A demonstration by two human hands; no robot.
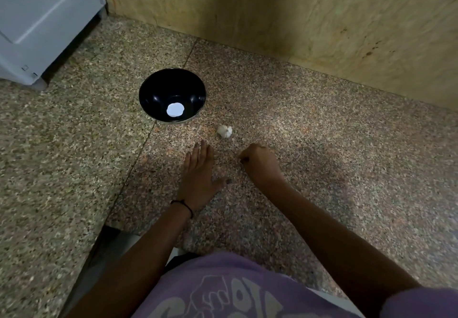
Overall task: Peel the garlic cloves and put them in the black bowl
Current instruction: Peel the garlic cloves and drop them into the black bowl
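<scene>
Garlic bulb (225,131) lies on counter (322,149) just beside black bowl (158,87), hands off it: left hand (198,176) flat, right hand (260,164) curled, seemingly empty; likely light, papery, so pinch its sides.

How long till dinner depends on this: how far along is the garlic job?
Nothing looks done: the garlic lies whole on the counter beside the black bowl, which shows only a white patch I cannot identify. Nothing is in hand: left hand open, right hand curled, neither touching it. All peeling remains.
</scene>
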